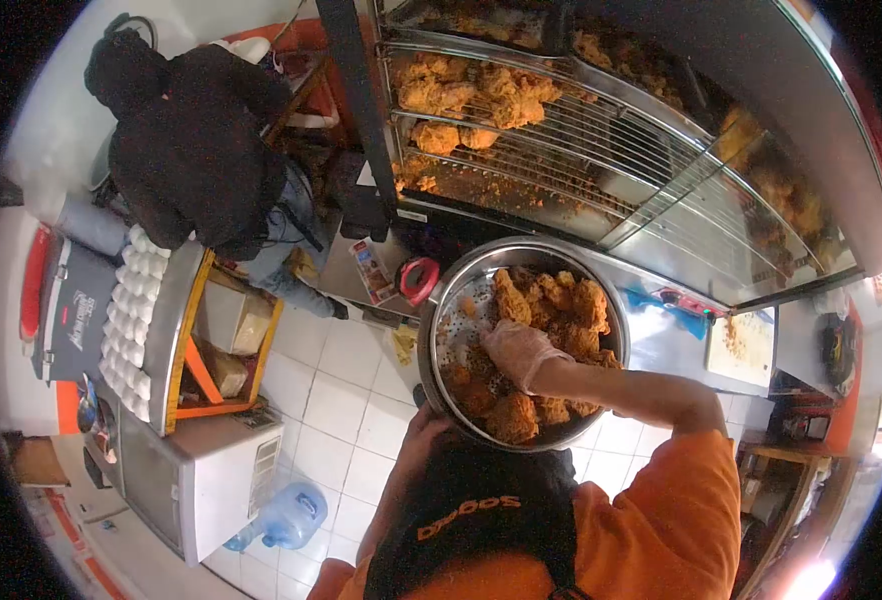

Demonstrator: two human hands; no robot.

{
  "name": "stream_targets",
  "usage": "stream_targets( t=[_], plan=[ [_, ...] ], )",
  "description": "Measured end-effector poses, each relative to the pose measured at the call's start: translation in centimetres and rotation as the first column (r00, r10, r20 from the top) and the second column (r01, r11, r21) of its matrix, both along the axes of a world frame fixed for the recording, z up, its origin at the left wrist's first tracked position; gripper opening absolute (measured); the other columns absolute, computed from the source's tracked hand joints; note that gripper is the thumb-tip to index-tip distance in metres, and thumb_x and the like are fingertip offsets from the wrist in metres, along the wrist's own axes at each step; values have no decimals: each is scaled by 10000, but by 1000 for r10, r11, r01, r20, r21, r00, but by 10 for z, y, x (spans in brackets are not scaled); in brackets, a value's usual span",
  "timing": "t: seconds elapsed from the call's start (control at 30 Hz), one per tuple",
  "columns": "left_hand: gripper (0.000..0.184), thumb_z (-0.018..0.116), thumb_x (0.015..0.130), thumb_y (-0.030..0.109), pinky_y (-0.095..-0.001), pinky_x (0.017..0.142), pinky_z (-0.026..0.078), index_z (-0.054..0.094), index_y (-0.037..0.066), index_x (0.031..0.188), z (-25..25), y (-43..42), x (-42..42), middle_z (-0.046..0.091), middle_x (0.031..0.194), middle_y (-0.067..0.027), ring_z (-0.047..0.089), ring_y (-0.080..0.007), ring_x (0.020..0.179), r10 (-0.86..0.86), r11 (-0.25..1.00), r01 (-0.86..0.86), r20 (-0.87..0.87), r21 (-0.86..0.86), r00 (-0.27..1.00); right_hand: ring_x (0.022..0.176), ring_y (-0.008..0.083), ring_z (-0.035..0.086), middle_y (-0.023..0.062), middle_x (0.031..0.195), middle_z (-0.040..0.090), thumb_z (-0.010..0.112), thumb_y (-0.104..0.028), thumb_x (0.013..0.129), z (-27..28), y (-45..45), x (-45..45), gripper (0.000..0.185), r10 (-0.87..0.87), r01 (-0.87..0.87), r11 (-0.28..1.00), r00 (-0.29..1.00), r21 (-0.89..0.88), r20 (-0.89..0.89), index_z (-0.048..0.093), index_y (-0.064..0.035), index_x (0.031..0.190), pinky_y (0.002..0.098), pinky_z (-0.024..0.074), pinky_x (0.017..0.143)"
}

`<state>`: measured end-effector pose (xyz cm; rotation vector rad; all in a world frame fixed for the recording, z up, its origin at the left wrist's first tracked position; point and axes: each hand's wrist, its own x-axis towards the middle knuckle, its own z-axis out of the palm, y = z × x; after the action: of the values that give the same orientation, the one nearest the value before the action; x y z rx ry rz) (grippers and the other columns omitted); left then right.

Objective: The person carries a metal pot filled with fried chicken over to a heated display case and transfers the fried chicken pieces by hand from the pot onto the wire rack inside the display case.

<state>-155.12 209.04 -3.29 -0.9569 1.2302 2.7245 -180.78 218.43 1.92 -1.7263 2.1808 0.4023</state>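
Note:
A round metal colander [445,392] is full of fried chicken pieces [513,418], with its perforated bottom showing at the left. Inside it, my right hand [521,352], in a clear plastic glove, touches the chicken with its fingers pointing down and curled; what they hold, if anything, is hidden. At the colander's lower left edge is my left hand [423,440], bare, with its fingers wrapped against the rim from below. More fried chicken [441,95] lies on the wire rack of a glass display case [661,200] above the colander.
Another person [196,140] in dark clothes stands at the upper left. Rows of white cups [133,325] line a counter. A blue water jug [296,515] lies on the tiled floor. A cutting board [741,347] with crumbs is at the right; a red-rimmed object [418,281] is beside the colander.

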Motion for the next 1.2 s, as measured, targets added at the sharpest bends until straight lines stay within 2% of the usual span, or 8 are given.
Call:
stream_targets(
  t=[0.2, 0.4, 0.57, 0.67, 0.73, 0.83, 1.03, 1.2],
  plan=[
    [520, 576, 942, 100, -358, 997, 478, 497, 54, 1454, -25, 9, 2, 615, 1336, -69, 592, -207, 1180, 92, 986, -90, -6, 141, 996, 959, 374, 703, 199, 1019, 710, 681, -250, 876, -14, 8, -61, 408, -19, 147, 966, 859, -212, 512, 639, -99, 1254, 423, 578, 855],
    [544, 577, 943, 98, -368, 1012, 474, 477, 64, 1477, -20, 6, 7, 578, 1379, -59, 568, -215, 1213, 51, 994, -48, -21, 100, 998, 1040, 343, 690, 143, 1204, 694, 712, -319, 842, 99, -26, -44, 487, -358, 400, 916, 774, 35, 522, 638, -162, 1296, 419, 551, 960],
    [549, 577, 943, 108, -374, 1022, 469, 469, 52, 1478, -28, 5, 8, 564, 1399, -66, 559, -220, 1229, 43, 995, -38, -53, 89, 998, 1001, 374, 699, 222, 1171, 684, 684, -271, 886, 33, -12, -41, 591, -148, 193, 980, 880, -56, 451, 529, -135, 1440, 465, 556, 886],
    [544, 577, 943, 114, -370, 1027, 465, 471, 42, 1472, -19, 4, 4, 578, 1381, -71, 568, -220, 1216, 47, 993, -39, -64, 109, 997, 1084, 381, 670, 229, 1340, 587, 625, -155, 907, -16, -7, -31, 623, 246, -174, 873, 964, -456, 104, 435, -153, 1500, 452, 552, 915],
    [540, 577, 940, 113, -367, 1028, 464, 475, 33, 1464, -11, 3, 3, 589, 1366, -76, 577, -218, 1204, 46, 993, -40, -53, 110, 998, 1150, 388, 634, 230, 1427, 514, 578, -77, 909, -27, -5, -21, 649, 346, -360, 813, 931, -457, -118, 385, -164, 1523, 443, 536, 953],
    [534, 579, 929, 104, -363, 1024, 465, 483, 19, 1448, -5, 3, 1, 602, 1348, -85, 589, -216, 1188, 50, 994, -45, -42, 100, 998, 1220, 396, 585, 230, 1458, 465, 533, 3, 895, 10, -25, 4, 669, 190, -176, 963, 980, -204, 51, 367, -168, 1521, 440, 498, 1017],
    [549, 592, 911, 87, -361, 995, 487, 483, 17, 1445, -30, 2, 3, 611, 1342, -86, 605, -218, 1175, 41, 998, -39, -26, 57, 999, 1209, 383, 606, 232, 1352, 562, 632, -28, 830, 8, -32, -8, 655, 30, 121, 905, 938, -407, 346, 457, -149, 1449, 408, 488, 1069],
    [560, 610, 939, 118, -366, 974, 503, 465, 46, 1475, -46, 4, 9, 608, 1353, -82, 602, -224, 1188, 52, 996, -49, -37, 77, 998, 1203, 314, 622, 175, 1251, 650, 842, -156, 718, 90, -48, -17, 741, -423, 623, 782, 555, -21, 716, 527, -140, 1389, 359, 477, 1084]
  ],
)
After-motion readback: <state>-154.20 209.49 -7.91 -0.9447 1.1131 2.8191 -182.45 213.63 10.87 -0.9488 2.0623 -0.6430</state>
